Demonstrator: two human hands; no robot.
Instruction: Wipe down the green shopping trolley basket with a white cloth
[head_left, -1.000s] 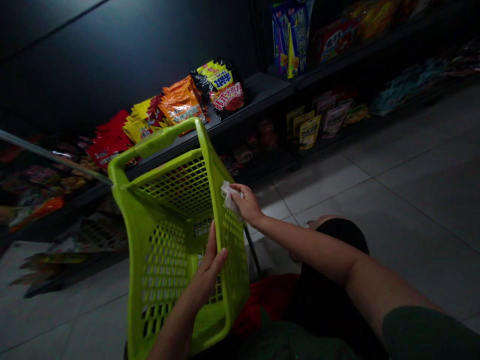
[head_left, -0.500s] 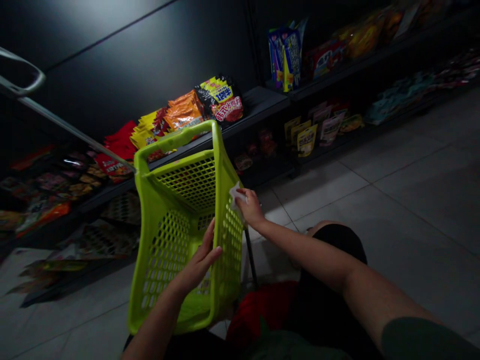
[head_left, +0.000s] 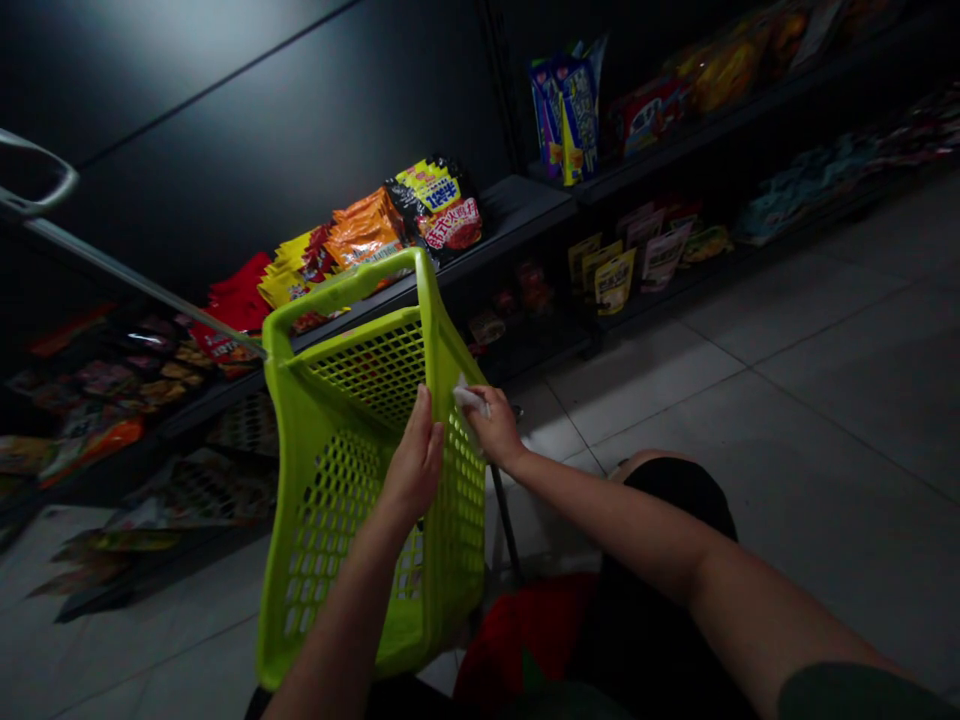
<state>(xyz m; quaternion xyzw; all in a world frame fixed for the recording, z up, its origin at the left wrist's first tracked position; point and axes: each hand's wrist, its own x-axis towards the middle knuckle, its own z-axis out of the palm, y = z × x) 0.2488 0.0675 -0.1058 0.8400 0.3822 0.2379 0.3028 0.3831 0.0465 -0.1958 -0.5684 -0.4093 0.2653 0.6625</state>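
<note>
Since the lime-green plastic shopping basket [head_left: 283, 430] leans in front of the person with its open side toward the camera, both hands work near its right-hand mesh wall. Right hand [head_left: 495, 430]: thumb and fingers narrowly pinched on a white tissue [head_left: 471, 398], which is pressed to the wall's upper part. Left hand [head_left: 412, 470]: open, fingers extended and flat, just beside the right hand, apparently inside the basket; no grip on the mesh can be made out. Long axis runs roughly up the view, tilted slightly, with the lower end by a red cloth [head_left: 525, 640] and the upper end toward snack packets [head_left: 367, 230] on a dark shelf [head_left: 499, 235]. A metal pull handle [head_left: 142, 285] extends up-left from the rim. Judged technique: backing the mesh with the flat left hand should steady the wall, letting the tissue travel along the bars with even pressure.
</note>
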